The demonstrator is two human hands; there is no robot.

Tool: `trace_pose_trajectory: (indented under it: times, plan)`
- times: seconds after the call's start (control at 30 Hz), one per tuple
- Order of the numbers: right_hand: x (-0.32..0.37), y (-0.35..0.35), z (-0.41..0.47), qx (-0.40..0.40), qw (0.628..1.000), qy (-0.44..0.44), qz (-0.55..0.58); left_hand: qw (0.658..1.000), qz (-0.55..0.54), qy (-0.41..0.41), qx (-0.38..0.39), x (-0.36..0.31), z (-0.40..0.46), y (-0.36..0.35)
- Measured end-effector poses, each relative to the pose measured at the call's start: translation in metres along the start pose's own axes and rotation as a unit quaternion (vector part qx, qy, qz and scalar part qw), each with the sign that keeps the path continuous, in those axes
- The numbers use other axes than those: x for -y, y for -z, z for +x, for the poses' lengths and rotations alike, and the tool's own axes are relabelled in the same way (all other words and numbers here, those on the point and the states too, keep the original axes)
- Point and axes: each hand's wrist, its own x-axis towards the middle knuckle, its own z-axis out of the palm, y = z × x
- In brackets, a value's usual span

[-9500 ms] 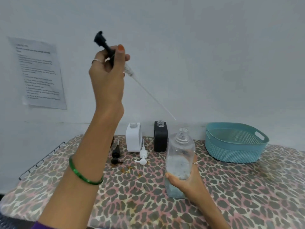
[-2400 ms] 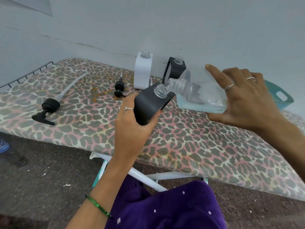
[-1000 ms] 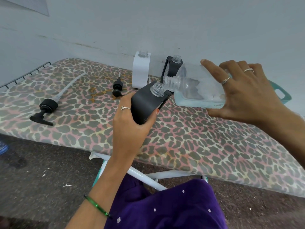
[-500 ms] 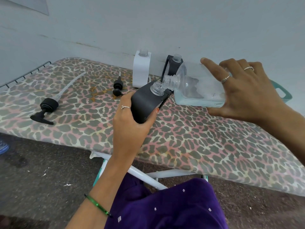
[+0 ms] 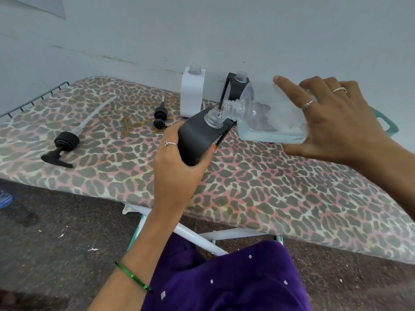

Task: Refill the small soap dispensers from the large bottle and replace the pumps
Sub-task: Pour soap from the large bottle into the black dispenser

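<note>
My left hand grips a small black soap dispenser, tilted with its clear open neck up and to the right. My right hand holds the large clear bottle on its side, with pale blue liquid pooled along its lower wall. The bottle's mouth sits right above the dispenser's neck. At the wall stand a white dispenser and a second black dispenser, both without pumps. The large black pump with its long tube lies at the left. A small black pump lies near the white dispenser.
All of this sits on a leopard-print ironing board against a pale wall. A teal basket shows behind my right hand. A wire rack ends the board at the far left. Below are the board's white legs and purple clothing.
The large bottle has tipped a little further and its mouth has closed in over the dispenser's neck. My left hand keeps the dispenser tilted in the same place.
</note>
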Motion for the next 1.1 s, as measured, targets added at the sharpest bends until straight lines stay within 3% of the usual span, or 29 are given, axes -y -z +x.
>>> trace_pose_trajectory:
  times: [1.1]
  plan:
    - [0.001,0.0027,0.0007,0.012,1.0,0.0,-0.008,1.0,0.011,-0.005,-0.005,0.0029,-0.0001,-0.0008]
